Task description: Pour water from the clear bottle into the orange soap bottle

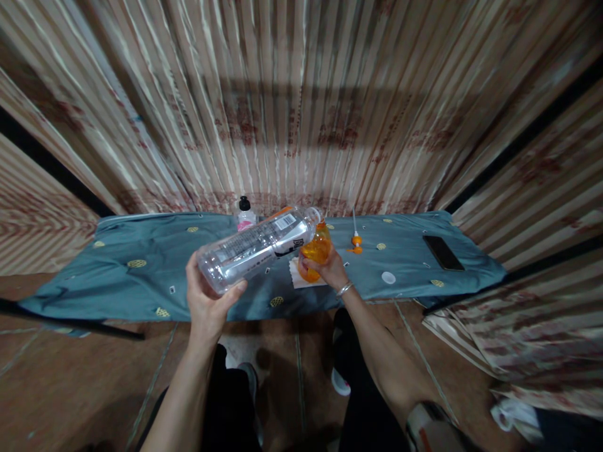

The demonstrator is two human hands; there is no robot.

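Note:
My left hand (207, 301) is closed around the base of a large clear plastic bottle (257, 248), which is tilted with its open neck to the right. That neck meets the mouth of an orange see-through bottle (316, 248), gripped by my right hand (330, 269). Beneath the orange bottle lies a pale cloth (301, 276) with a scalloped edge. Whether the orange bottle rests on the cloth or hangs just over it, I cannot tell. An orange pump top (357, 242) with a white tube lies to the right of my right hand.
A teal cloth with yellow pineapples covers the table (117, 282). On it are a small clear bottle (245, 216) with a black cap, a white round disc (389, 277) and a dark phone (443, 252). Striped curtains (301, 94) hang behind, and dark poles (522, 144) slant at the sides.

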